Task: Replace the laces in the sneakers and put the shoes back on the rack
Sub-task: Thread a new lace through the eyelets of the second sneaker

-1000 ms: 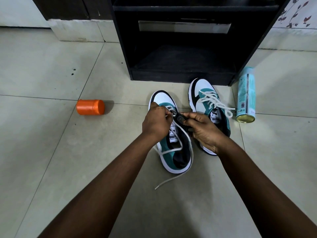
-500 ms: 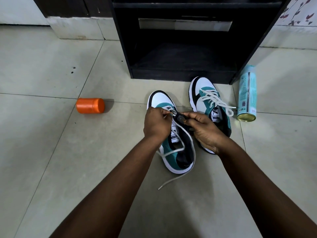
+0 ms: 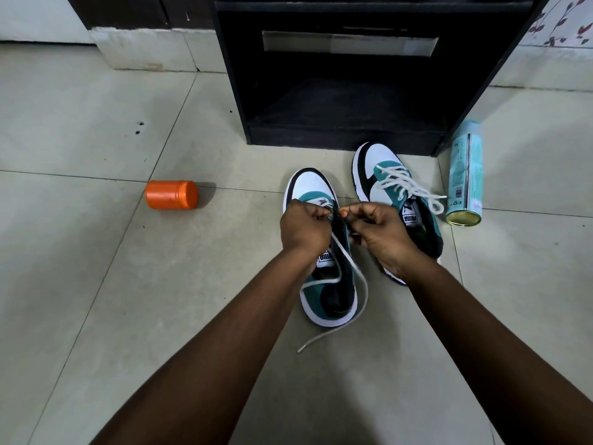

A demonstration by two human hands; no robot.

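Two white, teal and black sneakers lie on the tiled floor before a black rack. The left sneaker has a white lace threaded only near its toe, with both ends trailing loose toward me. My left hand pinches the lace at the lowest eyelets. My right hand pinches the sneaker's eyelet edge beside it. The right sneaker is laced, its lace ends lying loose on top.
An orange jar lies on its side at the left. A light blue spray can lies at the right, next to the laced sneaker. The rack's bottom shelf is dark and holds nothing visible.
Both hands stay at the left sneaker's lower eyelets. My right fingers have shifted closer to my left hand, and the loose lace end has swung slightly on the floor.
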